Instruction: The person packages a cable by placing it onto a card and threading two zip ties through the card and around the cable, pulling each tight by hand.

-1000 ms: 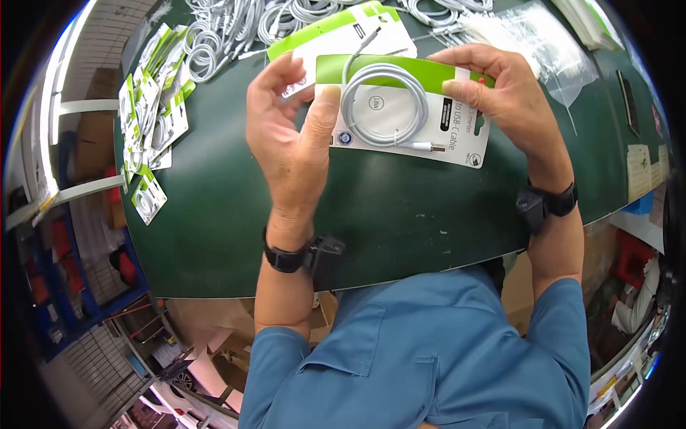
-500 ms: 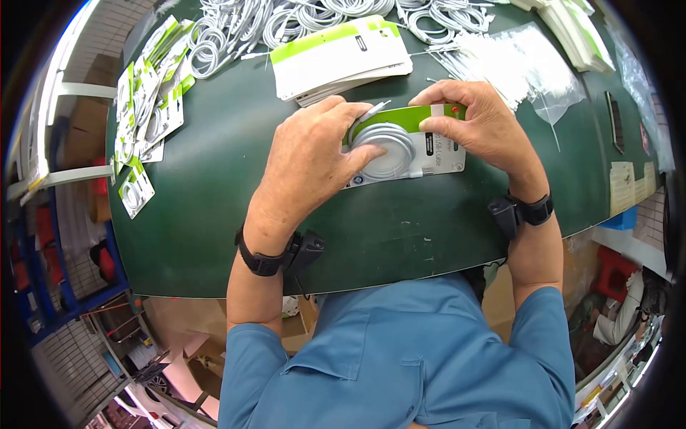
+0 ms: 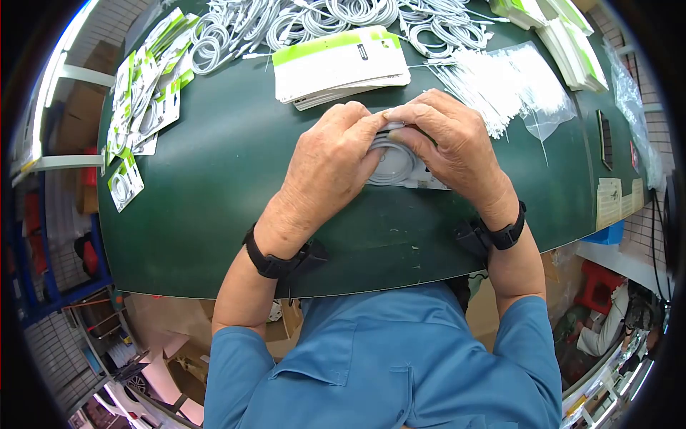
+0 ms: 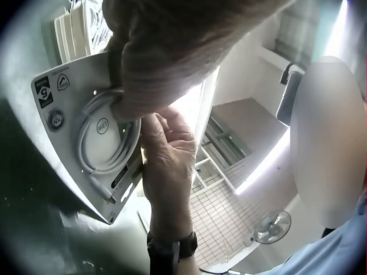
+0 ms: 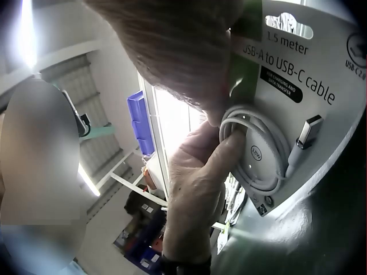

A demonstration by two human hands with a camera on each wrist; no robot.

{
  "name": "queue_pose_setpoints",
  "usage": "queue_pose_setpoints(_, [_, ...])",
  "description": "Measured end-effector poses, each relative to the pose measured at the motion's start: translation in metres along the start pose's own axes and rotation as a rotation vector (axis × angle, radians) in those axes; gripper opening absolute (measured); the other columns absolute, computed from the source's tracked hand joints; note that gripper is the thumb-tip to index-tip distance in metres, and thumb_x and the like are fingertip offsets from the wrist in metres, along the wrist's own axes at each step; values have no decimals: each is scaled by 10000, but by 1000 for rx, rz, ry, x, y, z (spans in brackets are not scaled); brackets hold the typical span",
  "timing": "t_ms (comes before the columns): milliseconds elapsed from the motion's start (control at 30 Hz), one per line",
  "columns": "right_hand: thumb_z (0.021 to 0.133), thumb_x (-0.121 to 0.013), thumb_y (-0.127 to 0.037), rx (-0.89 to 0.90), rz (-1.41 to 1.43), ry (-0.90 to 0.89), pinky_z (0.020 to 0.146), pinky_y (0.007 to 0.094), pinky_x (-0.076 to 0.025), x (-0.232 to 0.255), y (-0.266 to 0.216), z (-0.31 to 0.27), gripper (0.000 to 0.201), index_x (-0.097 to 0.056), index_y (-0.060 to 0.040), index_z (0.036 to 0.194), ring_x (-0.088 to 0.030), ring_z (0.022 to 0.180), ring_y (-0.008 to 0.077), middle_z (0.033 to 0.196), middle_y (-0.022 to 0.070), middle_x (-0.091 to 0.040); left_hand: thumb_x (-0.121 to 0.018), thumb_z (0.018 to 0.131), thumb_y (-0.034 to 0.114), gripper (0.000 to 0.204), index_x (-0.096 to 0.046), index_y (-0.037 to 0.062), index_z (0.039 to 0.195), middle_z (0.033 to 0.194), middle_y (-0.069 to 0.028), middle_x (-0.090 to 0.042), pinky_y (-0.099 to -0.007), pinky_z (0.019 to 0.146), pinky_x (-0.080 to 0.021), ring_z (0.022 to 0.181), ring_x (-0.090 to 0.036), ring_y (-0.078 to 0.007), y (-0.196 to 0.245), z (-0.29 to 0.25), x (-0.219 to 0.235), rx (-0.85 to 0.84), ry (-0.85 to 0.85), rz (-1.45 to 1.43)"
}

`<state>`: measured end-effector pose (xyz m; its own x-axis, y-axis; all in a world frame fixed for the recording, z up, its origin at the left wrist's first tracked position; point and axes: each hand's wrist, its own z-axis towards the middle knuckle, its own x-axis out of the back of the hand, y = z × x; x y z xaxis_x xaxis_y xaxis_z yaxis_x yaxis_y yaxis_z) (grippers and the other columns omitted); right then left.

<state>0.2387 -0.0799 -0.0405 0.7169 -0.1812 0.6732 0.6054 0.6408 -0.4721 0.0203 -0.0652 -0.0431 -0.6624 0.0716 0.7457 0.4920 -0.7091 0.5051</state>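
A white coiled cable (image 3: pixel 391 163) on its backing card (image 3: pixel 429 180) is held at the centre of the head view, low over the green bench (image 3: pixel 236 179). The left hand (image 3: pixel 330 166) is curled over the left side of the coil, fingers bent onto the cable. The right hand (image 3: pixel 450 143) is curled over the right and top of the card, fingertips meeting the left hand's at the card's top edge. In the left wrist view the cable (image 4: pixel 103 140) is seen lying as a ring on the card (image 4: pixel 63 123); in the right wrist view a finger is hooked over the coil (image 5: pixel 258 154) and the card (image 5: pixel 309 91) is read as "USB-A to USB-C cable". A stack of blank cards (image 3: pixel 339 64) lies just above the hands. Loose coiled cables (image 3: pixel 314 14) are heaped along the top of the frame, finished packs (image 3: pixel 143 100) at the upper left, a clear bag of ties (image 3: pixel 514 79) at the upper right.
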Motion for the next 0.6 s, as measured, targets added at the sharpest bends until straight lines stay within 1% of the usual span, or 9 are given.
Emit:
queue_pose_setpoints(100, [862, -807, -127, 23, -84, 16, 743, 388, -563, 0, 2, -1, 184, -723, -98, 1023, -691, 867, 263, 928, 56, -707, -782, 783, -24, 470, -703, 21, 1244, 1027, -141, -705, -415, 830, -583, 933, -708, -326, 1, 0, -3, 18, 12, -18])
queue_pose_setpoints(200, [870, -800, -129, 96, -117, 26, 725, 388, -540, 1, 0, 0, 158, -691, -86, 976, -671, 857, 258, 943, 57, -698, -760, 777, -44, 478, -694, 31, 1244, 1051, -143, -728, -403, 860, -592, 950, -731, -313, 3, 1, -4, 30, 123, -46])
queue_pose_setpoints(300, [870, -799, -127, 95, -195, 65, 734, 394, -515, 4, 3, 2, 164, -676, -87, 971, -651, 859, 260, 952, 52, -688, -728, 777, -65, 464, -688, 43, 1226, 1044, -139, -743, -398, 891, -596, 962, -747, -302, -1, 2, -1, 56, 183, -41])
queue_pose_setpoints(400, [861, -806, -128, 83, -207, 94, 768, 414, -499, 1, 1, 3, 181, -664, -84, 965, -647, 879, 271, 944, 52, -683, -712, 772, -76, 420, -702, 56, 1171, 995, -126, -746, -408, 867, -593, 934, -742, -319, -6, 1, -3, 85, 191, -72])
queue_pose_setpoints(500, [865, -805, -125, 40, -253, 37, 810, 423, -487, 6, -1, 4, 183, -664, -82, 975, -647, 894, 270, 944, 50, -685, -734, 771, -42, 305, -685, 54, 1056, 1006, -110, -727, -428, 827, -577, 950, -721, -337, -4, 1, 0, 68, 155, 58])
queue_pose_setpoints(600, [869, -801, -114, 9, -230, 37, 827, 426, -480, 4, 3, 1, 177, -664, -78, 976, -647, 898, 271, 947, 53, -686, -752, 774, -19, 254, -699, 65, 1008, 972, -90, -718, -416, 808, -576, 919, -722, -304, -6, 4, -1, -62, 217, 162])
